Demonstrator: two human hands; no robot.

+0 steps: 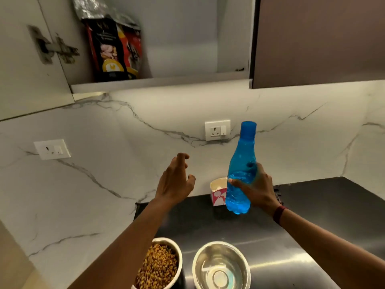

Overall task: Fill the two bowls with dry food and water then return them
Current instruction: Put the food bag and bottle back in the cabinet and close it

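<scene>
The cabinet door stands swung open at the upper left. This exposes the dry food bag upright on the cabinet shelf, probably kept within reach for filling. Below, at the near edge of the dark counter, the white bowl is heaped with brown kibble, so the food half of the task looks done. The left hand hovers above the counter in front of the marble backsplash, holding nothing. Its fingers are loosely curled and apart, likely ready to help with the bottle's cap. A small paper carton sits at the back of the counter, partly behind the bottle. The steel bowl sits just beside the kibble bowl. It seems to hold some clear water, though the glare makes this uncertain. The right hand wraps its fingers and thumb round the lower body of the blue bottle. The bottle is near upright with its cap on, so nothing spills. Whether its base touches the counter cannot be told.
</scene>
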